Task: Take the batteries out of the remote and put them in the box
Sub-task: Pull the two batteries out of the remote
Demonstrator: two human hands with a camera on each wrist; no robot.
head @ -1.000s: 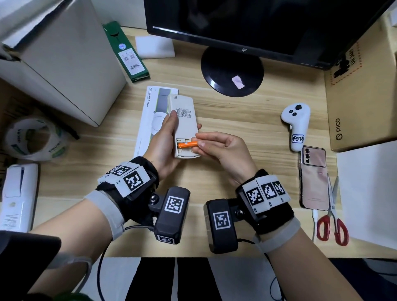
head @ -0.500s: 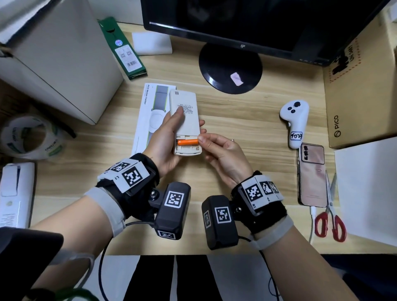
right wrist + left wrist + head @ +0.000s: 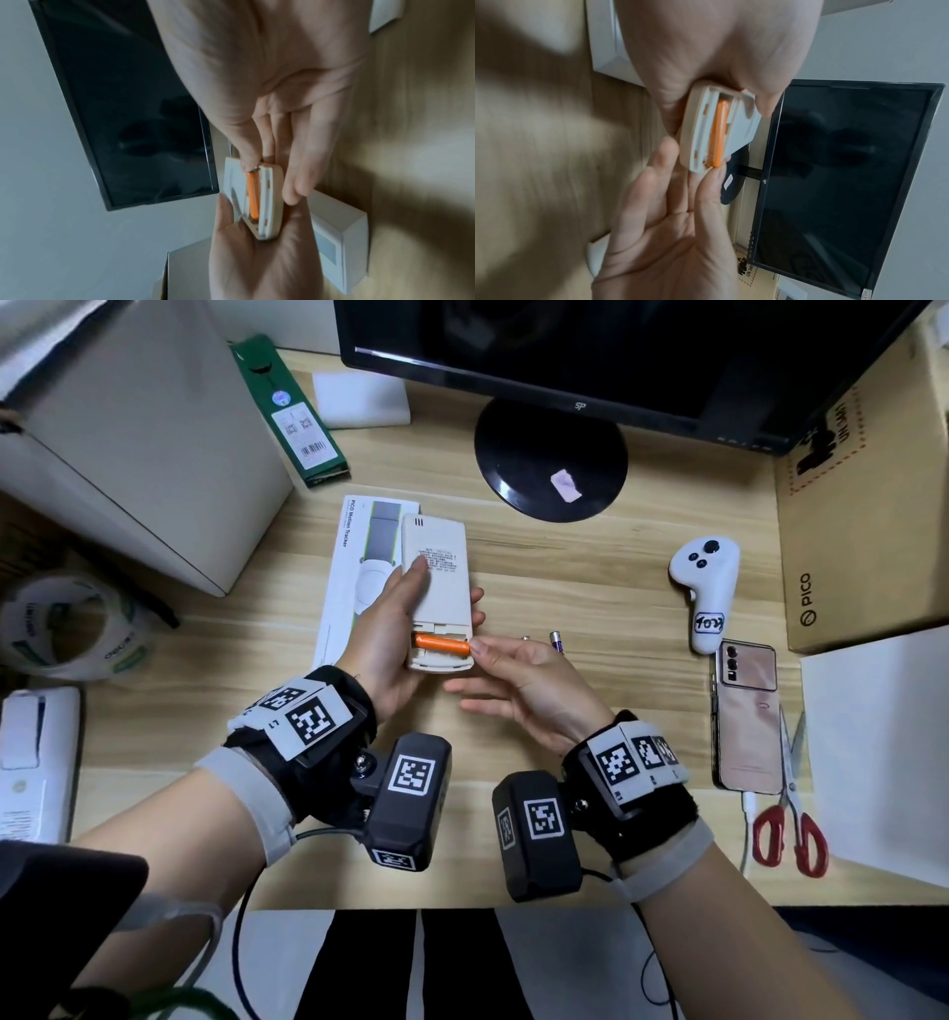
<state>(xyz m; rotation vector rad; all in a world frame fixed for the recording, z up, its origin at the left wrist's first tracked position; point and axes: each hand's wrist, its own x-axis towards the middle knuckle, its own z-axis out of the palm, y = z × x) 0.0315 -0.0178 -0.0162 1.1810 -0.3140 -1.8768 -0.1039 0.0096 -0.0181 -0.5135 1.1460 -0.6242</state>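
Left hand point(image 3: 382, 634) grips remote point(image 3: 436, 557); right hand point(image 3: 529, 690), fingers straight, thumb tip touching orange battery point(image 3: 441, 643) end.

Monitor point(image 3: 616, 346) behind; controller point(image 3: 706, 588), phone point(image 3: 747, 716), scissors point(image 3: 790, 783) right; tape roll point(image 3: 118, 649) left.

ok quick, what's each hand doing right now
Left hand: grips the remote, battery bay facing up.
Right hand: open, thumb tip touching the end of the orange battery seated in the remote; no clear pinch.
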